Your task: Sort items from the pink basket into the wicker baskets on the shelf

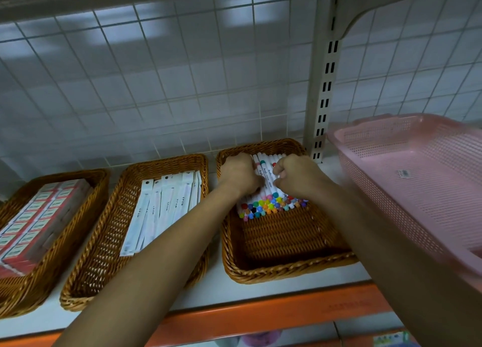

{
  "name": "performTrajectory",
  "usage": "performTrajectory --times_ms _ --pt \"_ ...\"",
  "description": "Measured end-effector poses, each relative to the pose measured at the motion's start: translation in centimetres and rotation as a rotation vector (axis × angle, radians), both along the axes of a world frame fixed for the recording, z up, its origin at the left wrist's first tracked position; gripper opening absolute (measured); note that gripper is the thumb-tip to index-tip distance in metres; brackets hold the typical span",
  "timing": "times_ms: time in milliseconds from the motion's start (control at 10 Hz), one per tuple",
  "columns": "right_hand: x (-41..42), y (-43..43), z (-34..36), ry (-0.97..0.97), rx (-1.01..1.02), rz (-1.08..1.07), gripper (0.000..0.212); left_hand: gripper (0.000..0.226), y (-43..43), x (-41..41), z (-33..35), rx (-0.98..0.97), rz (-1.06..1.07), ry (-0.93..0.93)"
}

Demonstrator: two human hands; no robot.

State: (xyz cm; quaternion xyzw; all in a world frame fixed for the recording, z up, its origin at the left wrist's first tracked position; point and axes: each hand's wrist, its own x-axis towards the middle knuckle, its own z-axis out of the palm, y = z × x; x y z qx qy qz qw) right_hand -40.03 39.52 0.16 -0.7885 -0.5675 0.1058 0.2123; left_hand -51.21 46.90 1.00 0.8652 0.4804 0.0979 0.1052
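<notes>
Three wicker baskets stand side by side on the white shelf. The right wicker basket (281,242) holds a pile of white markers (268,203) with many-coloured caps in its far half. Both my hands rest on that pile: my left hand (240,173) on its left side, my right hand (297,176) on its right side, fingers curled around the markers. The pink basket (417,179) sits tilted at the right, hanging over the shelf edge; I see no loose items in it, only a small label on its floor.
The middle wicker basket (109,242) holds flat white packets (161,206). The left wicker basket (34,281) holds red and white boxes (34,216). Behind them is a wire grid over a tiled wall, with a slotted shelf post (324,86). The shelf has an orange front edge (260,318).
</notes>
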Motion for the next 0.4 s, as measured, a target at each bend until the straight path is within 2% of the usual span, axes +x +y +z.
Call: performTrajectory --times_ms 400 --pt "-1.3 -0.2 0.4 -0.203 -0.056 -0.052 0.029 0.038 -0.6 -0.9 -0.2 0.045 -0.025 -0.007"
